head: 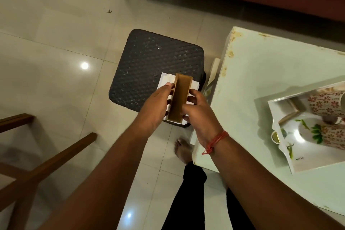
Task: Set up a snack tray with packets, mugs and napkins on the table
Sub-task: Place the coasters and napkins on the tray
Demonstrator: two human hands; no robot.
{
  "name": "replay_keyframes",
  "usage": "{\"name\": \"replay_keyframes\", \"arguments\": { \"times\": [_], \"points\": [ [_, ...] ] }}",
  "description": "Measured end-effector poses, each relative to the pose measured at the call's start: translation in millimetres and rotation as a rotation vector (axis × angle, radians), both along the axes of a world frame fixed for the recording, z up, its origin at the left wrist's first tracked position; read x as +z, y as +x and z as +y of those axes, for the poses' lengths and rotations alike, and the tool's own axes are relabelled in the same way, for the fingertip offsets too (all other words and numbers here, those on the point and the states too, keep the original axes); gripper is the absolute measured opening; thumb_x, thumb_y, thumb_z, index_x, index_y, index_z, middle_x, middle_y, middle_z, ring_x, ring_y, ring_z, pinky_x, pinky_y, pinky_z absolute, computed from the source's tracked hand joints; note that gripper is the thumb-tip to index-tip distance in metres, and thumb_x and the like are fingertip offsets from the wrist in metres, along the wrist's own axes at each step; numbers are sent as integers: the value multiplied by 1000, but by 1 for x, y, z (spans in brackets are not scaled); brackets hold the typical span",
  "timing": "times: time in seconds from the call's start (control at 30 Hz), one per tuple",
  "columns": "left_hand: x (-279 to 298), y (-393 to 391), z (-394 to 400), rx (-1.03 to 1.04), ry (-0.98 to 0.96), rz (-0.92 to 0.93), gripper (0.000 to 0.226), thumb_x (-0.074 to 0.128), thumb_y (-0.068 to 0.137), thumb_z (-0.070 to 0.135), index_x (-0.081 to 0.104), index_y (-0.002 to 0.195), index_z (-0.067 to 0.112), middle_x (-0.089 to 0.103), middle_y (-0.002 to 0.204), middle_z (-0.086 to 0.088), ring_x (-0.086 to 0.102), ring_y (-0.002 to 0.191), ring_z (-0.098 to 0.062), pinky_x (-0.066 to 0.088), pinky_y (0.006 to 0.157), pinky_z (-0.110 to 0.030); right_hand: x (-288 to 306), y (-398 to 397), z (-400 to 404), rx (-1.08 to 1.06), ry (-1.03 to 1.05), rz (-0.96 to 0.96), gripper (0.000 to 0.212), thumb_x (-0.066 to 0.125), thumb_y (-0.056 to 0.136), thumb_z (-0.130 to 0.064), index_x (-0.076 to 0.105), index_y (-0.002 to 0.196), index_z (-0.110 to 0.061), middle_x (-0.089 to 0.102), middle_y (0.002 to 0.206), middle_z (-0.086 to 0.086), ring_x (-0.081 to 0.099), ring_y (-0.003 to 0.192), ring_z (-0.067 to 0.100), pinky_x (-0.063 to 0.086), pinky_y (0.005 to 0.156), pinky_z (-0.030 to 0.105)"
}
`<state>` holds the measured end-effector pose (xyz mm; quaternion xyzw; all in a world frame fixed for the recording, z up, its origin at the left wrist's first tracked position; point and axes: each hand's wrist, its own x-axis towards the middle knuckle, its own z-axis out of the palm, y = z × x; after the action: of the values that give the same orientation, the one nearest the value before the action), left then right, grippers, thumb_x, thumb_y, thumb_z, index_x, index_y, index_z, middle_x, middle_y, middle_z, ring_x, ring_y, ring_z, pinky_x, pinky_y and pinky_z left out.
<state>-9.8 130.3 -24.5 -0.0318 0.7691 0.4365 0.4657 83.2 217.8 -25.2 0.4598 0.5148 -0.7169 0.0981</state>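
Mugs (325, 105) already in tray (285, 155) on tabletop (261, 73); both hands' grip, left (158, 101) and right (197, 110), pinches napkin holder (180, 97); no packets visible.

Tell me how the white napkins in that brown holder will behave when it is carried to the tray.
The napkins look thin and floppy, so loose edges may droop. Both hands grip the rigid-looking holder, which probably keeps them bunched; tilting might let some slip.

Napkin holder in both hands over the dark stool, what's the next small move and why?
Probably carry the napkin holder to the right and set it in the tray on the white table. Both the left hand and the right hand already grip it, with white napkins inside, above the stool, and the tray holds two floral mugs but no napkins.
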Motion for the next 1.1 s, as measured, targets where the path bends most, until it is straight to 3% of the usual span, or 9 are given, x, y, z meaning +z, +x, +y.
{"name": "replay_keyframes", "arguments": {
  "times": [0.13,0.3,0.37,0.43,0.5,0.63,0.83,0.93,1.1],
  "points": [
    [7,37,25,35,38,-63,42,30,102,50,47,138,36,52,141,8,54,121,-15,48,100,-43,7,38,28,45,76,30,61,58,90,-10,38,143,-31,52,125,-8,55,116,21,52,89,30],
    [8,112,74,8,91,-156,34,30,100,57,49,126,49,60,112,23,59,97,1,52,70,-20,12,108,82,96,150,-7,64,62,83,-15,42,142,-29,53,134,-2,58,117,23,54,94,37],
    [8,145,99,-3,105,-178,25,30,100,56,50,113,60,58,102,32,58,95,5,51,67,-19,11,140,106,114,195,-10,54,64,79,-17,51,127,-38,56,126,-6,62,109,16,57,83,31],
    [7,176,125,1,131,-210,29,29,101,55,55,97,66,63,96,34,61,94,7,53,69,-21,11,172,131,150,265,-11,49,64,79,-12,56,97,-56,62,102,-23,64,88,-1,58,64,23],
    [3,203,146,14,151,-261,36,30,100,55,62,88,67,68,92,34,65,91,9,56,66,-20,9,199,152,171,303,-45,51,64,78,-8,56,84,-58,63,88,-25,64,78,-5,57,60,25],
    [-5,253,185,62,176,-333,35,36,99,55,68,86,60,70,91,28,68,90,4,58,68,-28,3,244,193,191,315,-92,42,64,78,-10,51,95,-47,58,103,-15,64,84,5,57,57,20],
    [-19,297,221,195,123,-390,33,45,96,56,68,109,36,73,108,8,68,105,-14,59,71,-37,-16,280,227,251,335,-151,40,64,74,-11,56,112,-23,63,109,4,66,93,20,60,77,47],
    [-24,307,229,238,101,-398,34,44,97,55,67,107,32,71,112,2,66,106,-17,58,70,-36,-27,286,231,283,339,-169,48,64,70,-17,56,117,-24,60,113,9,64,99,27,58,83,48],
    [-29,314,233,260,98,-408,31,42,98,54,66,102,34,70,105,6,65,105,-15,57,70,-35,-36,290,231,291,338,-176,57,63,68,-19,53,123,-22,59,116,11,62,102,30,58,83,49]
  ]
}}
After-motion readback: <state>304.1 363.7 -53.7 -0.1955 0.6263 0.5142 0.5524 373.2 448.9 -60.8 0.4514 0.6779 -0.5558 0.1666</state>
